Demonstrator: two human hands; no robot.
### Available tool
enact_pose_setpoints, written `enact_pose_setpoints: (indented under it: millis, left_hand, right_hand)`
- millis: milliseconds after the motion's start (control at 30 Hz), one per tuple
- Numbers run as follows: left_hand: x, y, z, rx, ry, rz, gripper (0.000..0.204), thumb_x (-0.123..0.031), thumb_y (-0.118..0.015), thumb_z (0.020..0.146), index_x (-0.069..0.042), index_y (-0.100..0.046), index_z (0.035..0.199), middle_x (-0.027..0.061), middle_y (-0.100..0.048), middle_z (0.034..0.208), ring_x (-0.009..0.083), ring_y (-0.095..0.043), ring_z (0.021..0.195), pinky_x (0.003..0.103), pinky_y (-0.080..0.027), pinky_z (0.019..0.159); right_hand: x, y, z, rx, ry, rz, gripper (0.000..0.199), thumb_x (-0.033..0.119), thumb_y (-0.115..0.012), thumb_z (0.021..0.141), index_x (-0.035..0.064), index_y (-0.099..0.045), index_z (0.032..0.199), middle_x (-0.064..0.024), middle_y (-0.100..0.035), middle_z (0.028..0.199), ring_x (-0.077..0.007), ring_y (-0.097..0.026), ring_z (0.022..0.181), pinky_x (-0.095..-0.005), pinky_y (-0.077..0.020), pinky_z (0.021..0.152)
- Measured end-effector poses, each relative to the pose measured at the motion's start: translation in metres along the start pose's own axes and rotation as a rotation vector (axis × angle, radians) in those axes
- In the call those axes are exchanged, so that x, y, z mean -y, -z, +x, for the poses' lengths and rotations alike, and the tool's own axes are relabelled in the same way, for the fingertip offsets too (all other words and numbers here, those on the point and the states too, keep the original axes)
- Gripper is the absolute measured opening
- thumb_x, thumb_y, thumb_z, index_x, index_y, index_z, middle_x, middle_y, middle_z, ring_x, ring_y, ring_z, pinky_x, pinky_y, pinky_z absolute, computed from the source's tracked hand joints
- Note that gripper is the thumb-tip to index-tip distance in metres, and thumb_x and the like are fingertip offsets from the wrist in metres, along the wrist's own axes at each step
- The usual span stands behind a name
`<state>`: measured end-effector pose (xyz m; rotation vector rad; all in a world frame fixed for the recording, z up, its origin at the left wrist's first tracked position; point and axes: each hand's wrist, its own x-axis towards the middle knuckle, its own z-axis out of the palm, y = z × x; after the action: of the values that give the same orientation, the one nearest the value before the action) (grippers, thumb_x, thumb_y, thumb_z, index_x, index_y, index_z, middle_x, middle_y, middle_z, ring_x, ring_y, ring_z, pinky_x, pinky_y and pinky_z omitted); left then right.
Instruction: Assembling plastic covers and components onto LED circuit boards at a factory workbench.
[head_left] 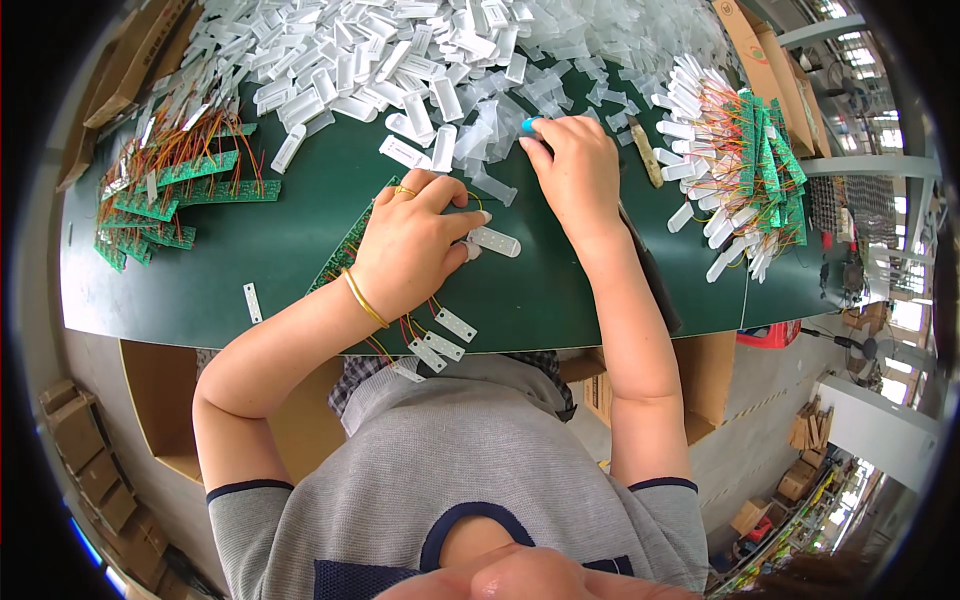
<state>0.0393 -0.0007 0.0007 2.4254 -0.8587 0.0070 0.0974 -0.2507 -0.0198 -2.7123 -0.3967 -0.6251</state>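
Observation:
My left hand (415, 235) is closed, pinching the end of a small white plastic shell (496, 242) with dots along its face between thumb and forefinger. Beneath that hand a green circuit board strip (343, 250) lies slantwise, partly hidden. Wires lead from under the hand to several small white boards with holes (456, 323) at the table's near edge. Farther off, my right hand (578, 170), a blue cover on one fingertip, reaches to the edge of the translucent plastic covers (487, 135). Its thumb and forefinger are drawn together; what they hold, if anything, is hidden.
A heap of white shells (390, 50) covers the far side of the green table (560, 300). Wired circuit boards (190, 195) are stacked at left, with more boards and shells (750, 160) at right. A worn knife-like tool (645, 152) and a dark bar (650, 270) lie near my right arm.

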Motion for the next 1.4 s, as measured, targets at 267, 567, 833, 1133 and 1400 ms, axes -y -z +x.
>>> enact_pose_setpoints:
  millis: [267, 567, 833, 1133, 1400]
  left_hand:
    - [0.001, -0.001, 0.002, -0.025, -0.004, -0.032, 0.041, -0.015, -0.091, 0.077, -0.020, -0.086, 0.118, 0.0018, -0.067, 0.121, 0.0256, -0.062, 0.125, 0.046, -0.051, 0.106]
    - [0.001, -0.001, 0.002, -0.023, -0.018, -0.017, 0.041, -0.015, -0.090, 0.077, -0.019, -0.086, 0.118, 0.0012, -0.067, 0.120, 0.0256, -0.062, 0.124, 0.045, -0.051, 0.105]
    - [0.001, -0.001, 0.000, -0.017, -0.015, 0.008, 0.039, -0.016, -0.089, 0.078, -0.018, -0.086, 0.117, 0.0013, -0.066, 0.121, 0.0265, -0.061, 0.123, 0.046, -0.052, 0.103]
    - [0.000, 0.000, 0.002, -0.013, -0.009, -0.004, 0.038, -0.015, -0.088, 0.079, -0.018, -0.086, 0.117, 0.0021, -0.066, 0.121, 0.0273, -0.061, 0.125, 0.047, -0.051, 0.104]
    - [0.002, 0.000, 0.002, -0.019, -0.018, -0.018, 0.039, -0.016, -0.089, 0.078, -0.019, -0.086, 0.117, 0.0015, -0.066, 0.121, 0.0259, -0.062, 0.124, 0.046, -0.052, 0.104]
  right_hand:
    - [0.007, 0.028, -0.032, -0.053, 0.152, 0.025, 0.020, 0.015, -0.086, 0.089, 0.0084, -0.080, 0.107, -0.0030, -0.075, 0.104, -0.0279, -0.070, 0.111, -0.0454, -0.0543, 0.093]
    - [0.003, 0.133, -0.078, 0.420, 0.071, 0.305, 0.020, 0.010, -0.087, 0.088, 0.0019, -0.079, 0.104, -0.0076, -0.077, 0.104, -0.0306, -0.069, 0.107, -0.0459, -0.0568, 0.091]
    - [0.015, 0.076, -0.070, 0.074, -0.020, -0.092, 0.019, 0.015, -0.089, 0.087, 0.0028, -0.081, 0.099, -0.0061, -0.077, 0.097, -0.0298, -0.068, 0.099, -0.0425, -0.0583, 0.085]
    - [0.010, 0.053, -0.085, -0.048, -0.083, -0.096, 0.017, 0.013, -0.089, 0.089, 0.0060, -0.080, 0.101, -0.0059, -0.076, 0.099, -0.0310, -0.068, 0.099, -0.0434, -0.0584, 0.084]
    - [-0.002, 0.164, -0.090, 0.491, -0.200, 0.227, 0.025, 0.014, -0.087, 0.090, 0.0010, -0.081, 0.110, -0.0126, -0.079, 0.110, -0.0335, -0.071, 0.106, -0.0448, -0.0576, 0.094]
